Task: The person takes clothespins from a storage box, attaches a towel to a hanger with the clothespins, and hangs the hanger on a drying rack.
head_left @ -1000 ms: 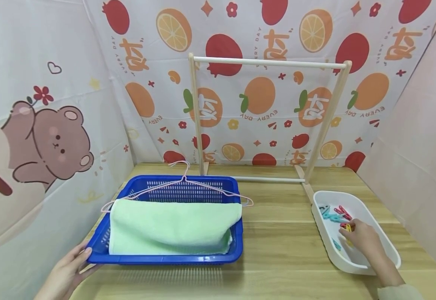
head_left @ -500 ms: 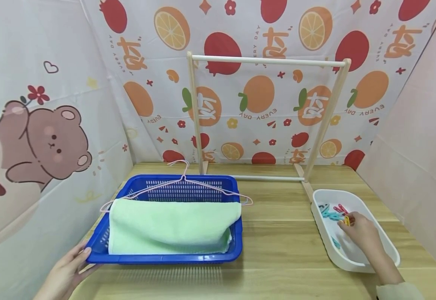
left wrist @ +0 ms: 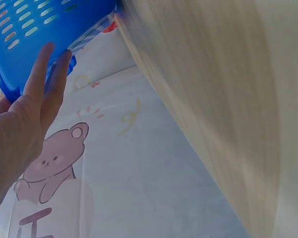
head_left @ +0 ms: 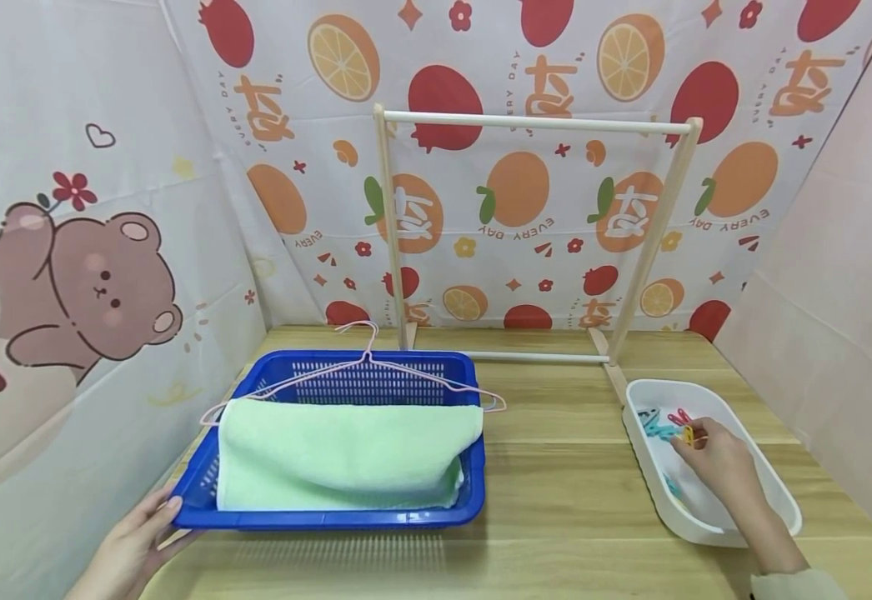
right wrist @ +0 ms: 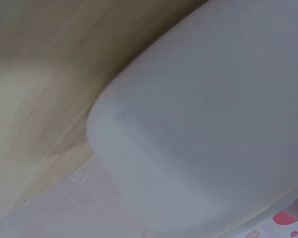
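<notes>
My left hand [head_left: 133,537] grips the front left corner of a blue plastic basket [head_left: 286,518], its thumb on the rim and fingers underneath. In the left wrist view, fingers of this hand [left wrist: 25,116] lie along the slotted basket wall [left wrist: 64,29]. A folded light green towel [head_left: 346,454] on a pink clothes hanger [head_left: 369,357] lies across the basket. At the right, my right hand [head_left: 727,467] pinches a yellow clothespin [head_left: 688,435] over a white tray [head_left: 772,492]. Several teal clothespins [head_left: 659,429] and red clothespins [head_left: 679,417] lie in this tray.
A rack of light wood posts with a white top bar [head_left: 533,122] stands at the back of the wooden table [head_left: 556,483], behind the basket. Fruit-patterned cloth [head_left: 518,250] hangs behind it, with more cloth at both sides. The tray's outer wall [right wrist: 198,114] fills much of the right wrist view.
My right hand has shifted slightly up and to the left with the yellow clothespin, away from the red one beside it earlier. The left hand and basket have stayed put.
</notes>
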`<state>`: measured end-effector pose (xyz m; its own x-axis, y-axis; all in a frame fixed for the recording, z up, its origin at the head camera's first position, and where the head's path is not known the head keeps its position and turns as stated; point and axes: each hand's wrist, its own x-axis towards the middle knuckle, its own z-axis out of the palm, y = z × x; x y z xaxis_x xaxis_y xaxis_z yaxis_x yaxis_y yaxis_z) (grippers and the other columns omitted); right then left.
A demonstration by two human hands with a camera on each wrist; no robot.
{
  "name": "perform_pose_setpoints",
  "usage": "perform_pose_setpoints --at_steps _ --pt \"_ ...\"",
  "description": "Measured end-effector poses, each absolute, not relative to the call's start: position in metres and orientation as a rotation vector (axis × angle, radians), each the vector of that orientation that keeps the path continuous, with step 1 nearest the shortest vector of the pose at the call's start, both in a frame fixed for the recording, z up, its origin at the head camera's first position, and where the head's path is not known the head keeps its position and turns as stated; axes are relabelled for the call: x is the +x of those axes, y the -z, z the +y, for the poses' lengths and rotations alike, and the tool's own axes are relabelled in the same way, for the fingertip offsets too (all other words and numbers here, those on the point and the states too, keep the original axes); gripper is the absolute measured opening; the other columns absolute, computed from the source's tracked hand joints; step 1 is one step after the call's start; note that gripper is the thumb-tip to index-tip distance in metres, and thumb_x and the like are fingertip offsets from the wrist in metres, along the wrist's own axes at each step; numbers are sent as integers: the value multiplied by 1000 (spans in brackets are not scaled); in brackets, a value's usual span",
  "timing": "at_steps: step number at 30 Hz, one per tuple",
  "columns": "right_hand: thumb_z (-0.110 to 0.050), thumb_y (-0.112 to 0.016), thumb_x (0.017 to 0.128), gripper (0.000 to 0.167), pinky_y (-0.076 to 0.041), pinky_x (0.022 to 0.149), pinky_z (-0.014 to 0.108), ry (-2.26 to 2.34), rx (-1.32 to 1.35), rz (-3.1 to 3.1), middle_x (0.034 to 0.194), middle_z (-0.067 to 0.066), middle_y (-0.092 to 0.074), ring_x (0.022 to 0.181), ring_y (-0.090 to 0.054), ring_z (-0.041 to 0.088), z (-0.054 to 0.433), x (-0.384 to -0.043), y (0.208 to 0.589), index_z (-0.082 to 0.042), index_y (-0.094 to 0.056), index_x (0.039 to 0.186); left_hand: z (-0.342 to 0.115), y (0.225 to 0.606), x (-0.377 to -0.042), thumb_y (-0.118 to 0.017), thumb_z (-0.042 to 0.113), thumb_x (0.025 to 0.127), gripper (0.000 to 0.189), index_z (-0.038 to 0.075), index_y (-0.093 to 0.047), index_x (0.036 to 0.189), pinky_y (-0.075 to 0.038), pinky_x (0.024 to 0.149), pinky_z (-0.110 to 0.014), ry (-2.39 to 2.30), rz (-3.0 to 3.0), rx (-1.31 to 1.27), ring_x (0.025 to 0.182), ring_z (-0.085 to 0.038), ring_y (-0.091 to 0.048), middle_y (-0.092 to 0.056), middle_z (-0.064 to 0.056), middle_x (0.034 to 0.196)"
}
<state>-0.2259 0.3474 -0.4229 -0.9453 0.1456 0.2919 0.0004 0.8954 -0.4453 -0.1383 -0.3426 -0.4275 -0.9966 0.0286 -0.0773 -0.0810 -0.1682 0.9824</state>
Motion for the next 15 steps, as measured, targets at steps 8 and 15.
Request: perform_pose_setpoints --at_steps 8,15 --pt "-17 -68 79 39 -48 62 46 -665 -91 -2694 85 23 -59 72 -54 30 339 -223 421 12 -54 101 -343 427 -139 -32 12 101 36 35 -58 92 -53 68 -30 -2350 1965 -98 84 -3 -59 -56 14 96" --pt "-16 -70 78 40 -48 64 48 -663 -57 -2667 84 22 -59 73 -56 32 337 -223 418 12 -54 101 -344 428 -139 -32 11 101 36 34 -57 94 -53 69 -30 -2368 1935 -43 86 -2 -59 -56 15 97"
